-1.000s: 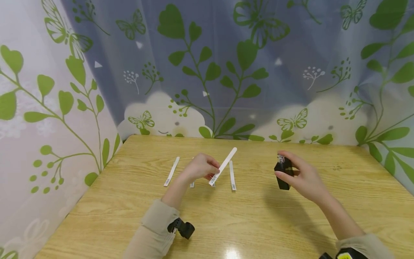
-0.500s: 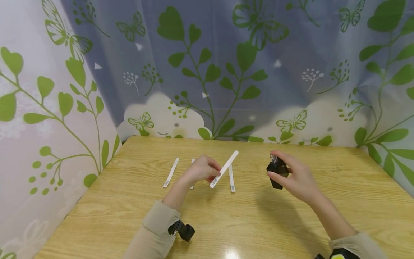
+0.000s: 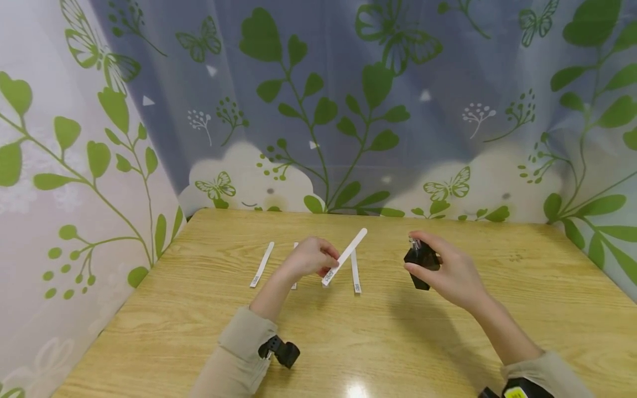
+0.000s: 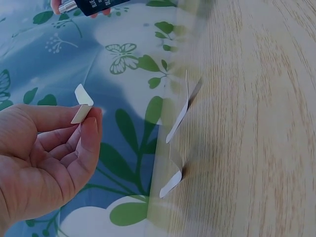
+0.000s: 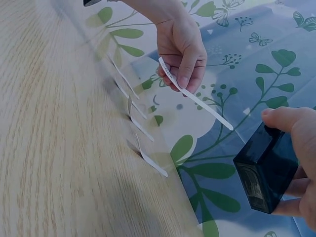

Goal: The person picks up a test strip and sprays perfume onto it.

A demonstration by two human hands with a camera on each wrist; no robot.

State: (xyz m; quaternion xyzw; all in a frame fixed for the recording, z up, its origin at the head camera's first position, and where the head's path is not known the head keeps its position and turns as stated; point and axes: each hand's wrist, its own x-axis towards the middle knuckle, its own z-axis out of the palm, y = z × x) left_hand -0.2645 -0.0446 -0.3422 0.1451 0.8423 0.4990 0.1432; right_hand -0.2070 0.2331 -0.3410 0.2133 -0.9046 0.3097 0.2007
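My left hand (image 3: 308, 258) pinches a white paper test strip (image 3: 348, 251) between thumb and fingers. The strip slants up to the right, with printed lettering at its lower end; in the left wrist view it shows a fold. A black perfume bottle (image 3: 420, 266) is in my right hand (image 3: 455, 276), held above the table and tilted. My index finger lies on the clear spray top, and the thumb is against the bottle's side. A gap separates the bottle from the strip. In the right wrist view the bottle (image 5: 264, 168) shows its glossy base.
Several more paper strips, among them one at the left (image 3: 262, 264) and one at the right (image 3: 355, 272), lie in a row on the wooden table (image 3: 318, 342). My left forearm partly covers the row. A leaf-patterned curtain (image 3: 318, 110) stands behind the table.
My right hand has moved left with the perfume bottle, bringing it closer to the strip. The left hand and its strip stay nearly where they were.
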